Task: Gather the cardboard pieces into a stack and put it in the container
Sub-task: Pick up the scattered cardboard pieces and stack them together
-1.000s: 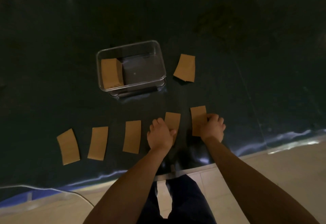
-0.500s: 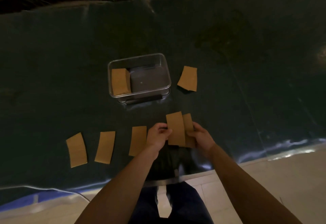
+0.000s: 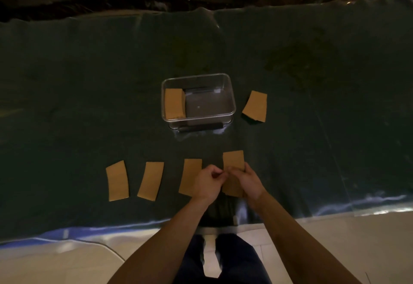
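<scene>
Two pcs squared up btwn both hands [image 3: 225, 178], gripped; some in container [image 3: 232, 105]; four loose pcs [image 3: 117, 181] left on mat.

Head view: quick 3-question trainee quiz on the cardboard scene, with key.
1. True or false: the clear container holds no cardboard.
2. How many loose pieces lie flat in the row beside the left hand?
3. The lone piece by the container sits: A) left of it B) right of it C) inside it.

Key: 1 false, a stack in the container sits at its left end. 2 three. 3 B.
</scene>
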Tool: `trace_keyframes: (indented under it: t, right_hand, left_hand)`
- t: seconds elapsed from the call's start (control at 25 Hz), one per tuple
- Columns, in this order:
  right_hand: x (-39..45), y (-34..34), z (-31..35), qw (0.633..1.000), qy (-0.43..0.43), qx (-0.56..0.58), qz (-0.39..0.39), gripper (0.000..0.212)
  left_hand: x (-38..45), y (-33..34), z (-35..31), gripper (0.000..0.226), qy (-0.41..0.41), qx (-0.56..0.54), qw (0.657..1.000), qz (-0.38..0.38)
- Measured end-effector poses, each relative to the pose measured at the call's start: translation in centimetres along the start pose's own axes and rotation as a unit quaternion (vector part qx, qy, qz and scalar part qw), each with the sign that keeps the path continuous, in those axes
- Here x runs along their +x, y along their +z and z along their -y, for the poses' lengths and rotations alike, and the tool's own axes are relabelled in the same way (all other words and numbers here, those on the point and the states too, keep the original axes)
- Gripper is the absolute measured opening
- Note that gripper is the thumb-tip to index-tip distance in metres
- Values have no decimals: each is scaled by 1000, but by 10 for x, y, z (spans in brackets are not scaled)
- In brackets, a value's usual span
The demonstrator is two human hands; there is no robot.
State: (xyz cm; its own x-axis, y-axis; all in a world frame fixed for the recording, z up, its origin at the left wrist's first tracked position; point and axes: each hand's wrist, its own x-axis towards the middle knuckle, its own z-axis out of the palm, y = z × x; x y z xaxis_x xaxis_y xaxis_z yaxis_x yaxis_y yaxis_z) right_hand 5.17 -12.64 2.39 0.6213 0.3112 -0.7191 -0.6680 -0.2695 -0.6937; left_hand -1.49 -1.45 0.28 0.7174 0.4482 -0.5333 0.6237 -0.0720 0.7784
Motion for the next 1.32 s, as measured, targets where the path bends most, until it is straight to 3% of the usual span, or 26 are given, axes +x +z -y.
trace_keyframes:
  t: [0.08,0.16,0.24,0.32,0.4,0.56,0.68,0.84,0.92,1.0,1.08,1.16,1.32]
  right_hand:
    - [1,5,-2,999,9,36,12,20]
    - [0,7,-4,997,9,66,36,18]
    - [0,5,-8,996,4,74,45,24]
    - [-2,4,-8,995,0,82,60,38]
    - [-4,2,-8,993,0,92,77,50]
    - [-4,-1,-6,991,-8,93,95,49]
    - [-4,-3,-5,990,-5,95,102,43]
    - [-2,2,-4,990,17,103,99,36]
    - [-1,9,-3,990,20,97,101,34]
    - [0,18,-2,991,24,81,107,34]
    - [0,29,-3,991,29,67,113,33]
    - [0,39,-4,991,31,55,122,34]
    - [-4,51,-4,991,29,38,125,32]
  left_hand:
    - [0,-6,4,11,23,34,999,-9]
    - [5,-20,15,23,19,121,989,-79]
    - [13,-37,29,50,-60,221,961,-152]
    - [17,-45,37,70,-132,260,944,-153]
    - [21,-40,40,74,-143,288,936,-143]
    - [29,-35,42,67,-132,300,933,-150]
    - [35,-40,46,44,-131,271,946,-119]
    - [38,-74,54,15,-118,127,977,-122]
    - [34,-108,64,21,-122,97,973,-170]
    - [28,-140,78,42,-144,103,962,-210]
    - [23,-156,90,54,-162,145,954,-205]
    - [20,-155,94,45,-170,205,946,-185]
    - [19,-148,95,28,-165,226,941,-192]
